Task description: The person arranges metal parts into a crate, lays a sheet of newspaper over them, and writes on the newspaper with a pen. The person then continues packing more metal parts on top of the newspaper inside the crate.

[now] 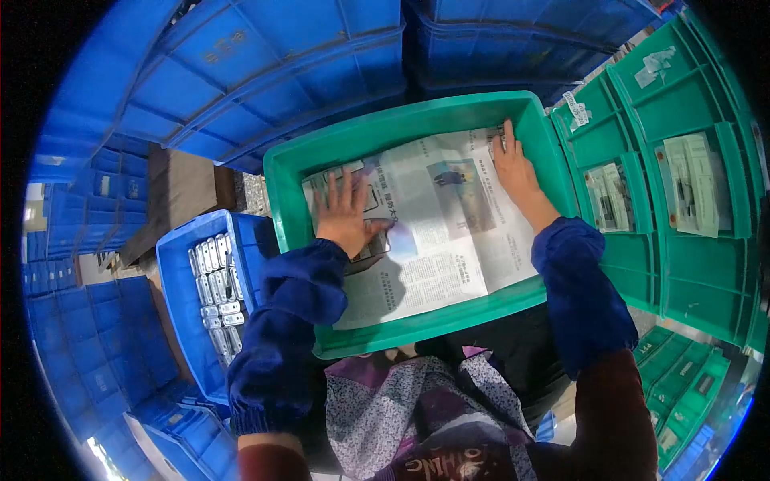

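Observation:
A green plastic crate (pixel 425 319) sits in front of me with a sheet of newspaper (pixel 437 272) spread flat inside it. My left hand (pixel 345 215) lies on the left part of the sheet, fingers spread. Beside and partly under that hand are dark-edged rectangular shapes (pixel 374 248); I cannot tell whether they are printed or real parts. At the far right corner of the crate, my right hand (pixel 516 168) rests on the newspaper's edge with its fingers stretched out. What lies under the paper is hidden.
To the left, a blue bin (pixel 258 236) holds several rows of silvery metal parts (pixel 216 276). Large blue crates (pixel 273 72) are stacked behind. Green crates with paper labels (pixel 691 184) stand on the right, and more green ones (pixel 682 385) sit lower right.

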Demonstrator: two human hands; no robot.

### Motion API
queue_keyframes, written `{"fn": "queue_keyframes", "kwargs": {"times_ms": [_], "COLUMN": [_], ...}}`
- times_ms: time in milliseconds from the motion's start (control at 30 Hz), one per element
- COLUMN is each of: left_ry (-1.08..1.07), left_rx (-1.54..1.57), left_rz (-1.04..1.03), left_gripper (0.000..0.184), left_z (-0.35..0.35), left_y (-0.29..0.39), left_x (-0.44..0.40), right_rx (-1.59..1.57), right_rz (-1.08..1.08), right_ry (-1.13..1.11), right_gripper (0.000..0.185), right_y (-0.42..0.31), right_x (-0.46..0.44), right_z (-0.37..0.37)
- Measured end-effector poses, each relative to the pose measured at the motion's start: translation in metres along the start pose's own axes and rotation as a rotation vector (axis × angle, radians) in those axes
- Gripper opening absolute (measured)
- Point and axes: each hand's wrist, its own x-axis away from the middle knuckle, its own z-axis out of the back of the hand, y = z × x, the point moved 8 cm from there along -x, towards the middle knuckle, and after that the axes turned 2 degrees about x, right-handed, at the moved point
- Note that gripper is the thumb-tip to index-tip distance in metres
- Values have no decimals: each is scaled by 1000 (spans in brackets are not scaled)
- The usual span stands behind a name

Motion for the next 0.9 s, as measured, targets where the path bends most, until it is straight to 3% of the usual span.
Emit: {"fn": "queue_keyframes", "kwargs": {"times_ms": [67, 133, 200, 267, 333, 400, 433, 567, 667, 733, 800, 900], "left_ry": [-30, -250, -204, 20, 11, -255, -195, -215, -297, -456, -364, -260], "left_rx": [58, -21, 0, 215, 173, 21, 63, 80, 11, -26, -61, 64], "left_rz": [-61, -55, -50, -173, -217, -177, -180, -141, -131, -70, -71, -34], "left_gripper": [95, 99, 102, 101, 108, 117, 127, 131, 139, 144, 147, 134], "left_z": [3, -9, -17, 4, 4, -22, -17, -6, -6, -29, -50, -16], "left_y": [13, 17, 18, 38, 48, 42, 41, 37, 38, 30, 28, 28], "left_x": [1, 6, 2, 0, 4, 10, 11, 24, 49, 66, 68, 51], "right_rx": [14, -72, -296, -383, -469, -440, -427, -381, -461, -399, -389, -321], "right_rz": [17, 18, 126, 295, 266, 318, 334, 320, 453, 564, 538, 499], "right_ry": [7, 115, 45, -87, -143, -185, -190, -245, -415, -521, -515, -602], "right_gripper": [40, 46, 60, 68, 79, 88, 90, 106, 121, 122, 122, 119], "right_y": [-7, -17, -46, -76, -80, -68, -63, -51, -70, -76, -61, -65], "right_x": [-1, 3, 11, 24, 30, 36, 36, 38, 60, 81, 86, 73], "right_z": [4, 35, 48, 57, 38, 19, 19, 20, 41, 40, 30, 38]}}
